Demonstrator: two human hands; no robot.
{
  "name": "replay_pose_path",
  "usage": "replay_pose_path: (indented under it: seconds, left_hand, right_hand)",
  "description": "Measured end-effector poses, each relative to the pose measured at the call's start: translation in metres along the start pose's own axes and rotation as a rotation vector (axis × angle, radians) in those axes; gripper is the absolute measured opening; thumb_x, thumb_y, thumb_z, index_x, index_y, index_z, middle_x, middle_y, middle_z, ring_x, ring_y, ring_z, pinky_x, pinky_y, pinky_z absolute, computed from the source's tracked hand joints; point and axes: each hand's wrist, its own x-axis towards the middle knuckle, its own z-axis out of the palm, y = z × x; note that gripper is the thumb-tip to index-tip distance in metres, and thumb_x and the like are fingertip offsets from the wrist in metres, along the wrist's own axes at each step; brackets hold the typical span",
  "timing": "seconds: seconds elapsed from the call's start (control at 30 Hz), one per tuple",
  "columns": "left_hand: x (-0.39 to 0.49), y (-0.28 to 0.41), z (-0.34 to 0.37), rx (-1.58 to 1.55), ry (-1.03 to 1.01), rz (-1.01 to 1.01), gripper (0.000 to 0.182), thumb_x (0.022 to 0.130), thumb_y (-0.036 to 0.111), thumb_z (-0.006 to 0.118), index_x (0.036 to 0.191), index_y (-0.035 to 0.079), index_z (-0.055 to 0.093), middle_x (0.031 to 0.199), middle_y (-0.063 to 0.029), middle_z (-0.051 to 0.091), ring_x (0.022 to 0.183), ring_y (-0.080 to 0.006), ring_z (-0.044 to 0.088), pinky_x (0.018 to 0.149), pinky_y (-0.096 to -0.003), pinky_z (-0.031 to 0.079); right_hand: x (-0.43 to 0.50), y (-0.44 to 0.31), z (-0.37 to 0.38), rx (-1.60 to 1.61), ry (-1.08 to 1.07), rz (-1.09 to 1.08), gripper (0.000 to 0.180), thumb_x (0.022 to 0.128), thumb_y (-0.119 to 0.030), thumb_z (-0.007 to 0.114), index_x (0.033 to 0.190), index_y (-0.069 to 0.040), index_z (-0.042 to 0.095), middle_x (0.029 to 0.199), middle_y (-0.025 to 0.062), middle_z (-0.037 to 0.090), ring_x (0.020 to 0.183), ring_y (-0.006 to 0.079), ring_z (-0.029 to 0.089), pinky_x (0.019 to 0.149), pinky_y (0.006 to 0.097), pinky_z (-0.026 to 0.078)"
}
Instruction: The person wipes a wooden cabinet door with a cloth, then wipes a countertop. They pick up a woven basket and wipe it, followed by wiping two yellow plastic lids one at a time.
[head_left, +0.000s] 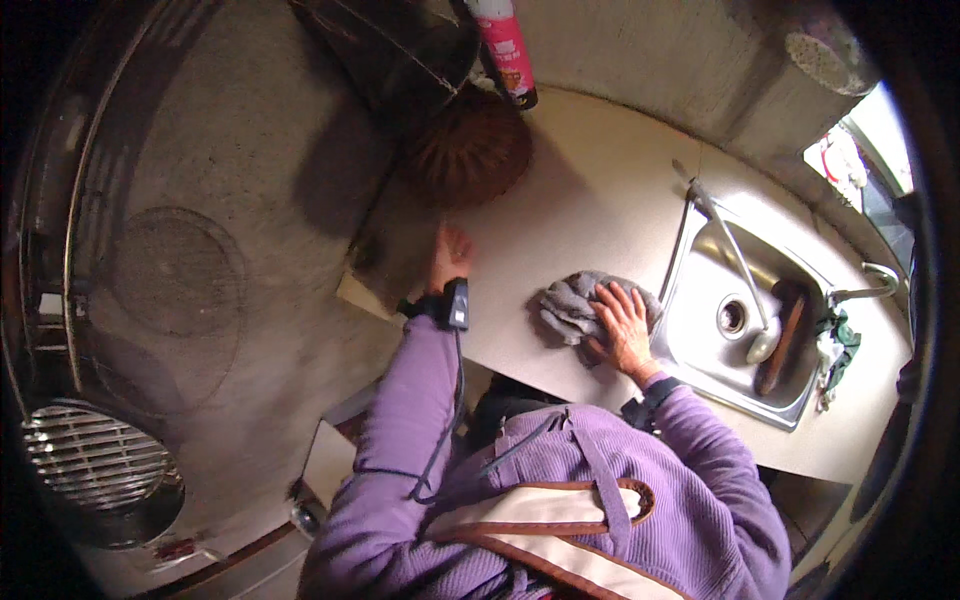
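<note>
My right hand (624, 326) lies over a bunched grey cloth (574, 304) on the pale countertop (517, 247), just left of the sink. Its fingers spread across the top of the cloth, with the thumb at the near edge. My left hand (452, 253) is over the left part of the counter, blurred, so its finger pose is unclear. Beyond it sits a reddish-brown, round, ribbed object (472, 154), partly in shadow. A stainless steel sink (705, 300) holds a long-handled ladle (739, 270) and a long brown object (781, 341).
A curved tap (874, 283) rises at the sink's right rim, beside a crumpled green cloth (841, 345). A pink can (508, 49) stands by the back wall, near a large dark object (390, 52). At lower left is a round slatted metal piece (97, 454). A cable runs along my left sleeve.
</note>
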Motion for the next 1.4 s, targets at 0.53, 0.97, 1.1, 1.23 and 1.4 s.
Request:
replay_pose_path:
  seconds: [0.53,0.97,1.1,1.23,1.4]
  left_hand:
    - [0.035,0.022,0.036,0.303,-0.124,0.217,0.051,0.088,0.04,0.08,0.128,0.017,0.059,0.121,-0.0047,0.055,0.098,-0.0177,0.054,0.079,-0.0325,0.05]
    - [0.029,0.049,0.11,-0.161,-0.503,0.137,0.05,0.091,0.029,0.078,0.134,0.011,0.061,0.131,-0.0071,0.063,0.115,-0.0272,0.057,0.096,-0.042,0.05]
    - [0.009,0.035,0.12,-0.267,-0.573,0.143,0.05,0.093,0.023,0.075,0.138,0.008,0.058,0.144,-0.0091,0.057,0.132,-0.0315,0.051,0.111,-0.0464,0.045]
    - [-0.001,0.019,0.098,-0.148,-0.691,0.127,0.05,0.094,0.019,0.073,0.139,0.005,0.056,0.144,-0.0111,0.056,0.133,-0.0322,0.051,0.111,-0.0467,0.045]
    - [-0.042,-0.016,0.041,-0.065,-0.567,-0.008,0.064,0.089,0.017,0.077,0.146,0.007,0.049,0.14,-0.0089,0.057,0.13,-0.0271,0.052,0.115,-0.0427,0.039]
  right_hand:
    - [0.001,-0.005,0.008,-0.059,0.05,0.039,0.075,0.07,-0.037,0.083,0.135,-0.013,0.055,0.154,0.0067,0.045,0.149,0.0298,0.032,0.123,0.0546,0.018]
    - [0.001,-0.004,0.014,-0.077,0.07,0.031,0.074,0.068,-0.034,0.083,0.133,-0.011,0.055,0.154,0.007,0.046,0.148,0.0302,0.034,0.123,0.0553,0.02]
    - [0.001,-0.006,0.014,-0.089,0.08,0.023,0.075,0.067,-0.035,0.084,0.133,-0.013,0.056,0.153,0.0066,0.046,0.148,0.03,0.034,0.123,0.0552,0.02]
    - [0.0,-0.003,0.014,-0.079,0.08,0.023,0.074,0.069,-0.037,0.083,0.134,-0.014,0.056,0.153,0.0065,0.047,0.147,0.0301,0.035,0.122,0.055,0.021]
    - [0.002,0.0,0.013,-0.084,0.082,0.005,0.073,0.07,-0.036,0.083,0.133,-0.011,0.056,0.151,0.0077,0.048,0.146,0.0308,0.036,0.122,0.0553,0.02]
